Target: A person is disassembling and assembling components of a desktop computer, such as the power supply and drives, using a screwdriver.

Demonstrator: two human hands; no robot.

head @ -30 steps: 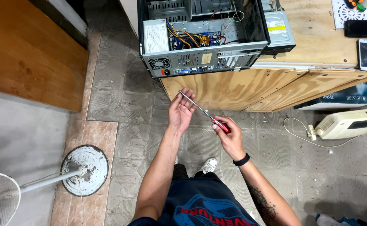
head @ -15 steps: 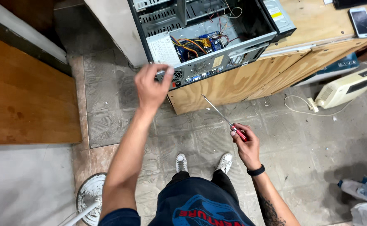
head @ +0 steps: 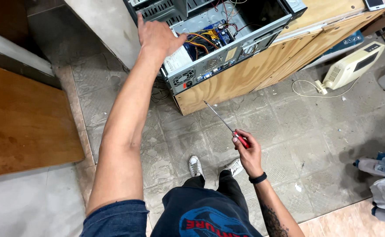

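The left hand (head: 156, 36) lies flat with fingers spread on the top edge of the open computer case (head: 214, 41), which sits on its side on a plywood bench (head: 245, 79); it grips nothing, only presses or steadies. The right hand (head: 248, 153) is closed around the red handle of a screwdriver (head: 227, 125), well below and to the right of the left hand, with the long shaft angled up toward the case and its tip in the air, touching nothing. The risk I see is the case tipping or sliding, since it overhangs the bench edge and the left palm bears on the near corner; a shove there could drag it off onto the tile floor (head: 289, 131). The bare shaft could also poke the bundle of orange and yellow wires (head: 203, 39) just right of the left thumb, or slip onto the blue board beside them. Under the left thumb sits a white rectangular label (head: 177, 59) on the power supply, its print too small to make out. A small yellowish sticker (head: 231, 53) lies on the rear panel, farther right of that hand. A cream-coloured box-shaped appliance (head: 352, 66) with a white cord rests on the floor, far right of both hands.
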